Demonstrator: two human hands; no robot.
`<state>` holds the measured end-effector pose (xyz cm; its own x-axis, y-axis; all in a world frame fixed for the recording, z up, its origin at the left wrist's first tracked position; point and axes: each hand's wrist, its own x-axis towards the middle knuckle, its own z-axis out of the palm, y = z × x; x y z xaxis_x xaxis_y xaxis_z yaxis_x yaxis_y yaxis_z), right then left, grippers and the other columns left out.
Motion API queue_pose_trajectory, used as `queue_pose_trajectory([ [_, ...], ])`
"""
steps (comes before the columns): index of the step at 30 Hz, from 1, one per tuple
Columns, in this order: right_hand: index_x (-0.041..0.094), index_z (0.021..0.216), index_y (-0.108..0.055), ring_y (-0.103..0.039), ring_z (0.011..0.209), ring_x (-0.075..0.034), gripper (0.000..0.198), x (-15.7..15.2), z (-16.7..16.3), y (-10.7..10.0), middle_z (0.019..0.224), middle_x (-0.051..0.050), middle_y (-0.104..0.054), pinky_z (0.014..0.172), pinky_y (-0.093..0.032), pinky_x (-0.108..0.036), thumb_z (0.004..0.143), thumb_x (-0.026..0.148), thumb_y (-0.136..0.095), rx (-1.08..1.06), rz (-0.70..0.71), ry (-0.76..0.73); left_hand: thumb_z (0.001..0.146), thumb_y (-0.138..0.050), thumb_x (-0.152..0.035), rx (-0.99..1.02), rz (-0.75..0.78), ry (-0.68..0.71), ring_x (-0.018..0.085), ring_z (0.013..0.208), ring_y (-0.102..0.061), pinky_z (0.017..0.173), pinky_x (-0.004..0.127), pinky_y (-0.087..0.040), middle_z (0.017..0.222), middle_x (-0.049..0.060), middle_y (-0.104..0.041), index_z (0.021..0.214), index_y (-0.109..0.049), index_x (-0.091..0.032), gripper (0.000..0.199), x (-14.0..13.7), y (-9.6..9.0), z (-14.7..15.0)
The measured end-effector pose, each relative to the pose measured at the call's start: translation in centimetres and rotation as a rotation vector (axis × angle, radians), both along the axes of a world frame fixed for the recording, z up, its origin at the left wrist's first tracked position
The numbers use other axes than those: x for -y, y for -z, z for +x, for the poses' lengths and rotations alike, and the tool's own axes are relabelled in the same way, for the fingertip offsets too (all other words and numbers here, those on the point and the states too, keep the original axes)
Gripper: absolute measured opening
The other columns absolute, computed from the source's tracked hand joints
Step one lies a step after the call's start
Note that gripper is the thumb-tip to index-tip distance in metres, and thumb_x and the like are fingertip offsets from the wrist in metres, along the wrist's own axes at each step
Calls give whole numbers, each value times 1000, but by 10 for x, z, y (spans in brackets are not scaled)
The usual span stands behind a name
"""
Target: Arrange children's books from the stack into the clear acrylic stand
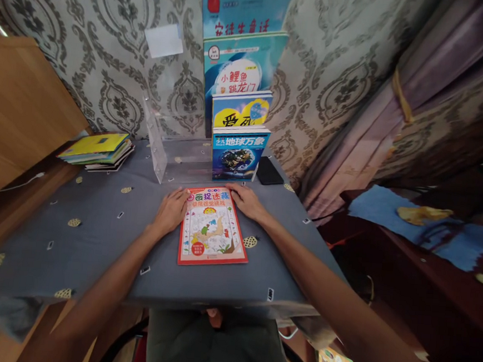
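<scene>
A red-bordered children's picture book (212,231) with Chinese lettering and cartoon drawings lies flat on the cloth-covered table in front of me. My left hand (172,210) is at the book's upper left edge, its fingers curled against the side. At the upper right corner, my right hand (245,199) has its fingertips on the cover's edge. Between them the two hands grip the book. Just behind it stands a clear acrylic book rack (184,165), with a blue earth-picture book (239,157) at its front right.
Behind that, the rack holds a yellow-and-blue book (238,111) and taller teal books (244,64). A dark phone-like slab (269,171) lies right of the rack. A stack of thin books (97,150) sits at the table's left back. Patterned wallpaper and a tied curtain (368,113) border the table.
</scene>
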<state>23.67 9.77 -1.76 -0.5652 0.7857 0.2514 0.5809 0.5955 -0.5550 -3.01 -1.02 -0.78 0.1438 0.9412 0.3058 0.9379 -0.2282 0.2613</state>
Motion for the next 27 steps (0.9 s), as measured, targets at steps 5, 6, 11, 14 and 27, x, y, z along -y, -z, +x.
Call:
queue_pose_trajectory([
  [5, 16, 133, -61, -61, 125, -25, 43, -6, 3, 4, 133, -11, -68, 111, -44, -45, 97, 15, -39, -77, -42, -23, 96, -46, -17, -56, -39, 60, 33, 143, -43, 116, 56, -34, 143, 17, -58, 131, -62, -15, 39, -19, -4, 17],
  [6, 16, 133, -61, -61, 126, -24, 42, -7, 4, 5, 133, -11, -68, 111, -44, -44, 96, 14, -40, -94, -47, -29, 97, -45, -19, -65, -37, 75, 33, 143, -43, 116, 56, -34, 144, 17, -57, 132, -62, -15, 39, -24, -4, 23],
  [11, 20, 137, -57, -62, 126, -22, 48, -12, 5, 10, 133, -9, -68, 111, -45, -45, 93, 10, -41, -197, -92, -62, 101, -43, -28, -68, -14, 159, 31, 145, -38, 118, 54, -34, 150, 15, -51, 135, -62, -19, 39, -46, -1, 53],
  [14, 20, 143, -50, -61, 128, -23, 52, -14, 5, 12, 132, -10, -69, 112, -44, -48, 93, 10, -40, -214, -90, -65, 102, -42, -32, -68, -7, 235, 31, 149, -32, 118, 55, -34, 154, 12, -47, 139, -59, -25, 41, -51, 0, 65],
  [27, 18, 146, -42, -59, 131, -24, 52, -13, 7, 17, 138, -13, -64, 112, -44, -50, 94, 17, -47, -166, -25, -107, 104, -40, -40, -128, -88, 447, 32, 154, -18, 121, 62, -20, 162, 8, -35, 138, -61, -33, 40, -13, -12, 78],
])
